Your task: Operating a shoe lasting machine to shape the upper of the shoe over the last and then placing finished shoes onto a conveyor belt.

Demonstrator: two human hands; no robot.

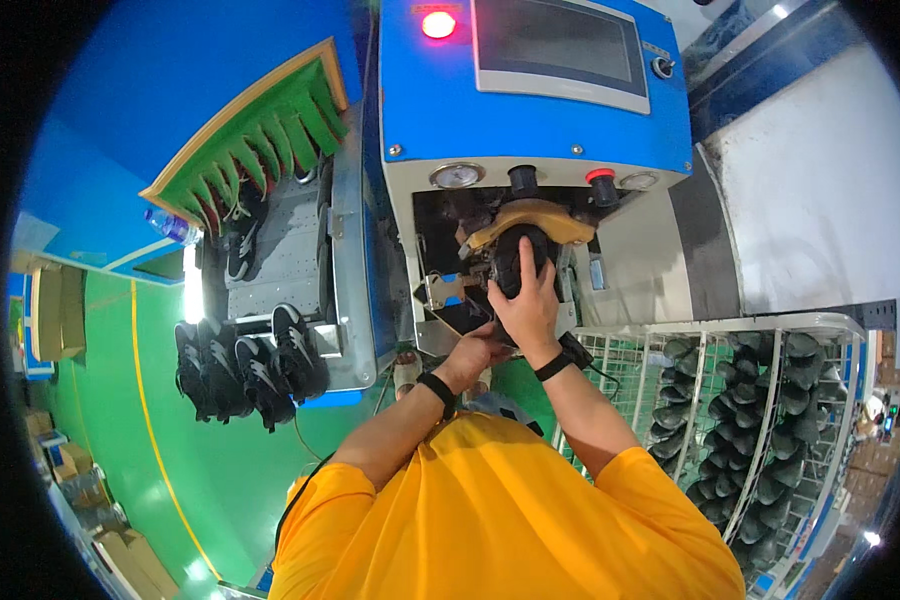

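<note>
Two hands: both raised in front of the chest, reaching into the open bay of the blue machine (535, 110).
Right hand (530, 305): forearm angled up and inward, black wristband at the wrist; palm pressed on the dark shoe (517, 262), fingers spread and curled over its upper, clamped on it.
Left hand (477, 350): forearm rises from lower left, black wrist strap; hand sits just below the right one, at the lower end of the shoe; whether its fingers close on anything, cannot tell.
Shoe position: inside the machine bay, directly under a tan curved pad (535, 218), touching it.
Shoe axis: long axis runs roughly up-down in the view, far end pointing away from the person toward the pad.
Machine front: red lamp (438, 24) lit, grey screen (560, 45), round gauge (457, 176).
Left side: black shoes (255, 365) lined up on the grey metal conveyor (290, 250).
Right side: white wire rack (770, 420) holding rows of dark shoe parts.
</note>
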